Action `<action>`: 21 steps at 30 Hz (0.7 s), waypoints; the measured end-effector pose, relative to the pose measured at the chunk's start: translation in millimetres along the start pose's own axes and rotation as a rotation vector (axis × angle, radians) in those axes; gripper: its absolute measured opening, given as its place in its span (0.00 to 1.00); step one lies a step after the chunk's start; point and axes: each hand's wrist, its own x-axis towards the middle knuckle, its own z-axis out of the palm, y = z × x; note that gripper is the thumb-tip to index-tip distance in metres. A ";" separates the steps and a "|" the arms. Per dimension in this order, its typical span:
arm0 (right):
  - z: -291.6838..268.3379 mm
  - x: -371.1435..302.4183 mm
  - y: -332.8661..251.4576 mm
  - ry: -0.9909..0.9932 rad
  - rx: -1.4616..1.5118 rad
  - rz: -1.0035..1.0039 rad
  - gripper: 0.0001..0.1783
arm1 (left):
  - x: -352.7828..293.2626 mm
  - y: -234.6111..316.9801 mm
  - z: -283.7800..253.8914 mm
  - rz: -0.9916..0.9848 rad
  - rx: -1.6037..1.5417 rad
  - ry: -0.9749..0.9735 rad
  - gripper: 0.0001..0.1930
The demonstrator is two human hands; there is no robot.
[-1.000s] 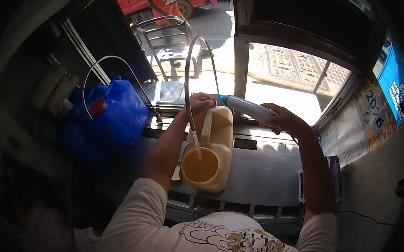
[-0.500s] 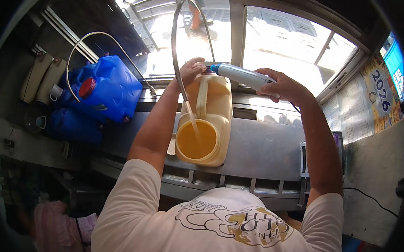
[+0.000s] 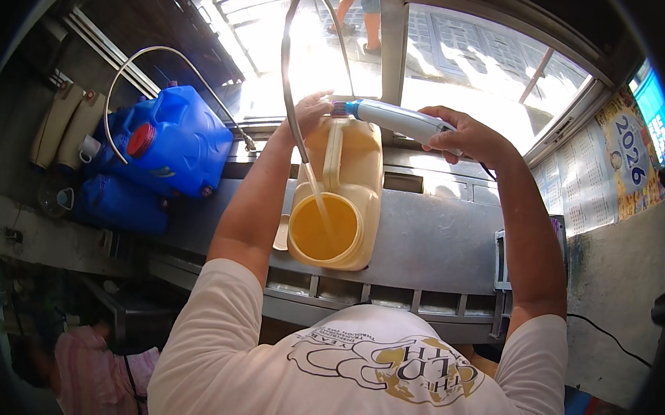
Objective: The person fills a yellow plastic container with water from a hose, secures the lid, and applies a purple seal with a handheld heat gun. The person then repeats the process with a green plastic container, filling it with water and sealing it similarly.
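Observation:
A yellowish plastic jug (image 3: 374, 172) with a moulded handle lies on the metal counter, its wide round mouth facing me. A grey hose (image 3: 286, 65) arches over, and a clear stream or tube runs from its end into that mouth. My right hand (image 3: 461, 135) is closed round a long, light grey corded handheld device (image 3: 400, 120). The device's blue end sits against a small purple ribbed piece at the jug's far end. Beside that piece is my left hand (image 3: 308, 115), its fingers extended and apart from the thumb. Glare washes out its fingertips.
Blue water containers (image 3: 187, 136), one with a red cap, stand on the left with another hose (image 3: 122, 77) over them. A white lid (image 3: 281, 233) lies beside the jug. The metal counter (image 3: 438, 238) borders a window (image 3: 488, 72); a calendar (image 3: 613, 158) hangs on the right.
My left hand's fingers have straightened somewhat and shifted slightly left. The device's blue end has moved a little left. Outside the window, a person's legs have changed position.

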 end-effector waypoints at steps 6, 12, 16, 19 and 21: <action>-9.0 -7.6 1.4 0.038 -0.039 0.026 0.41 | -4.2 26.0 36.2 -0.071 0.099 0.041 0.32; -1.3 0.1 -6.2 0.019 -0.063 -0.028 0.41 | -1.9 8.6 14.3 -0.051 -0.074 0.003 0.32; -4.4 -3.4 -5.2 0.047 -0.098 -0.013 0.41 | -6.4 28.2 35.3 -0.110 0.067 0.037 0.32; -7.8 -3.4 -3.7 0.039 -0.125 0.029 0.42 | 0.0 9.8 18.5 -0.086 -0.049 0.081 0.31; -8.4 -1.5 -1.9 0.028 -0.116 0.055 0.45 | 2.9 2.3 1.2 -0.080 -0.021 0.068 0.32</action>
